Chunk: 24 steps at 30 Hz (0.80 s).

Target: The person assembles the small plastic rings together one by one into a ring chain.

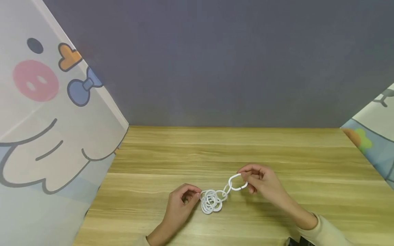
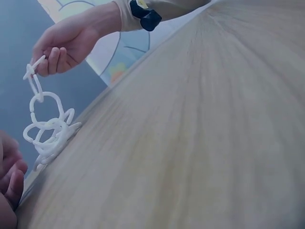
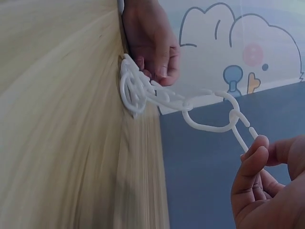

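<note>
My right hand [image 1: 261,181] pinches the end link of a white plastic link chain [image 1: 238,188] between thumb and fingertips, raised above the table. From that link the chain slopes down leftward, with several links bunched in a pile [image 1: 210,201] on the tabletop. In the right wrist view, the pinched link [image 3: 240,133] shows a small gap in its loop. My left hand [image 1: 183,201] rests at the left edge of the pile, fingers loosely bent and thumb near the index finger. The left wrist view shows its fingers [image 2: 14,174] beside the bunched links [image 2: 50,136], apart from them.
The wood-grain table [image 1: 172,150] runs back to a dark grey panel [image 1: 215,68]. Panels with cartoon prints stand on the left [image 1: 40,119] and right [image 1: 378,136]. A black device [image 2: 147,16] is strapped at the right sleeve.
</note>
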Tool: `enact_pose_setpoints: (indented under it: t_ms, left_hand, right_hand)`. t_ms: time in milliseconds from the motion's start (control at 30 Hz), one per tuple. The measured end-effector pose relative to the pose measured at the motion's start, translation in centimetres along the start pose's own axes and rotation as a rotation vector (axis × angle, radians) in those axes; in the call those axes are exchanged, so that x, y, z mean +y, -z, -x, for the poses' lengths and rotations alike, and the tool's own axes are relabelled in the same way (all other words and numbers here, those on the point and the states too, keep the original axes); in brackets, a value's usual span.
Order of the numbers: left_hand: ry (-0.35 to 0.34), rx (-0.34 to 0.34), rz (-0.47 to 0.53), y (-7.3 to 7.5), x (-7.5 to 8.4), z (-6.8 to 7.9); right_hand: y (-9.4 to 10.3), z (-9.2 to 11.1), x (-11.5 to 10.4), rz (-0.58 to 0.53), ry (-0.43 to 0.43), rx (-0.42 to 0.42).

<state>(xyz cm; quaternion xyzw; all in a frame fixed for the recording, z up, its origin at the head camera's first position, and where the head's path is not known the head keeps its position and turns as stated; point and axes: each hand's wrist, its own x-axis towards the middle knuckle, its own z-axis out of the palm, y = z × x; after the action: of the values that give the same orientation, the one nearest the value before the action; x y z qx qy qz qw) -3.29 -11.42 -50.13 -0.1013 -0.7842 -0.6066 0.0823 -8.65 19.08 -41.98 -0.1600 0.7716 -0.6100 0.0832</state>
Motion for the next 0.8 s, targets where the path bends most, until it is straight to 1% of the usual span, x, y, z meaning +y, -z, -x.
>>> enact_pose_setpoints:
  t_ms: [167,233,300,367,500,567,667,733,800]
  left_hand:
    - [-0.019,0.000,-0.102,0.3,0.2,-0.2]
    - [-0.020,-0.016,-0.167,0.3,0.1,-0.2]
    - [-0.038,-0.047,-0.236,0.3,0.0,-0.1]
    - [-0.071,-0.088,-0.303,0.4,-0.1,0.0]
    - [-0.184,-0.157,-0.435,0.9,-0.2,0.0]
    - [-0.207,-0.172,-0.490,1.3,-0.2,0.0]
    - [-0.184,-0.173,-0.537,2.0,-0.2,0.0]
    - [-0.155,-0.160,-0.562,2.5,-0.1,-0.1]
    - [-0.142,-0.149,-0.587,3.0,-0.2,-0.2]
  right_hand:
    - [0.6,0.2,0.0,-0.015,-0.023,0.020]
    - [0.9,0.4,0.0,-0.019,-0.028,0.029]
    - [1.1,0.5,0.0,-0.018,-0.026,0.036]
    - [1.4,0.6,0.0,-0.014,-0.020,0.042]
    - [2.0,0.7,0.2,-0.004,0.004,0.058]
    - [2.3,0.7,0.4,0.000,0.022,0.071]
    - [2.8,0.7,0.6,0.003,0.042,0.090]
    - [3.1,0.7,0.8,0.006,0.050,0.102]
    - [3.4,0.7,0.9,-0.002,0.049,0.116]
